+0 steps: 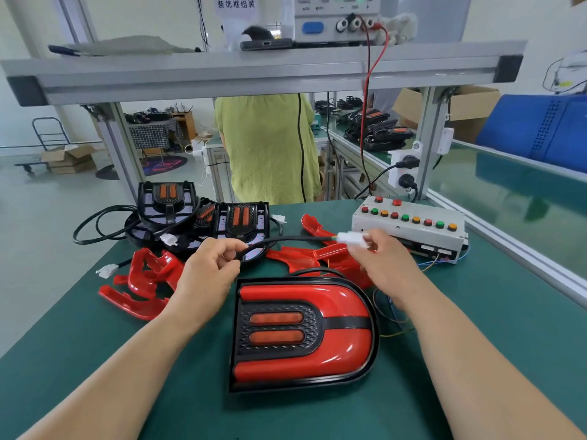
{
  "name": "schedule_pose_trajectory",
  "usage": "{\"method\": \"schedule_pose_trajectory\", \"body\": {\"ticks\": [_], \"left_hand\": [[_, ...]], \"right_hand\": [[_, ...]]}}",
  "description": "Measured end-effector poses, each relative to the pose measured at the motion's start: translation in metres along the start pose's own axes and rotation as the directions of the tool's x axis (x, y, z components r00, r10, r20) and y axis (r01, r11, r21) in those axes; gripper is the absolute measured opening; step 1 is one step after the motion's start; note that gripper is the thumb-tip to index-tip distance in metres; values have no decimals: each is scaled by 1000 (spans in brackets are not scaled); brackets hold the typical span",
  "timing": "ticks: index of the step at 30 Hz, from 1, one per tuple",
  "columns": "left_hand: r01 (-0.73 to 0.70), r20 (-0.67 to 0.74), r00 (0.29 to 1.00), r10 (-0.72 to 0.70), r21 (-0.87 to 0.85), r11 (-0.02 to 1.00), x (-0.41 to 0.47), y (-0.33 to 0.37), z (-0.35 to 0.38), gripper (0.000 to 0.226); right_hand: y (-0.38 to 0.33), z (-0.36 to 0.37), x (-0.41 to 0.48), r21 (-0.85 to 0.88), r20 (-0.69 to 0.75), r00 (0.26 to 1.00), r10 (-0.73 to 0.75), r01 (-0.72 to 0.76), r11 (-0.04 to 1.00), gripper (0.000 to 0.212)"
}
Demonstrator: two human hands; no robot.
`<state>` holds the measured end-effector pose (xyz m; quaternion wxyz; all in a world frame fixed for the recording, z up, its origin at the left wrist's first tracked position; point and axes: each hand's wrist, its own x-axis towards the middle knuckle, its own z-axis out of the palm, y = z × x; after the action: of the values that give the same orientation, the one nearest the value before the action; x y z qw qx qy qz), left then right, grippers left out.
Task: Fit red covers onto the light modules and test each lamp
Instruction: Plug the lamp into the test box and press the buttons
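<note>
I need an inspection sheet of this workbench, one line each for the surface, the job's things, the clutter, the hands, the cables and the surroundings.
Surface: green mat covers the bench.
Job's things: covered lamp lies flat at centre; uncovered modules piled at back left; loose red covers left of and behind the lamp; test box with coloured buttons at right.
Clutter: nothing seen.
Hands: left hand pinches the black cable; right hand holds its white connector.
Cables: looped black lead at left; thin coloured wires leave the test box; red lead hangs from the shelf.
Surroundings: person in a green top behind the bench; power supply on the shelf; blue crate at right.
</note>
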<state>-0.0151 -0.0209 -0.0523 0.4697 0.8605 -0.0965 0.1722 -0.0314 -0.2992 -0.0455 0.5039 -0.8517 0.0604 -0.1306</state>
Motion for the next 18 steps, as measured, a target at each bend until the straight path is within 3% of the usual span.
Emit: {"method": "schedule_pose_trajectory", "body": {"ticks": [5, 8, 12, 18], "left_hand": [[-99, -17, 995, 101, 84, 992, -2, -5, 3, 34], [-109, -31, 993, 114, 132, 985, -2, -6, 6, 34], [-93, -40, 994, 101, 168, 981, -4, -10, 7, 32], [-100, 0, 995, 101, 148, 984, -5, -13, 12, 41]], "right_hand": [[-1, -2, 3, 168, 67, 993, 102, -111, 979, 22], [-3, -1, 1, 387, 188, 980, 68, -137, 912, 27], [-6, -2, 2, 546, 229, 973, 27, -152, 824, 23], [-2, -2, -2, 506, 99, 995, 17, -66, 860, 10]]}}
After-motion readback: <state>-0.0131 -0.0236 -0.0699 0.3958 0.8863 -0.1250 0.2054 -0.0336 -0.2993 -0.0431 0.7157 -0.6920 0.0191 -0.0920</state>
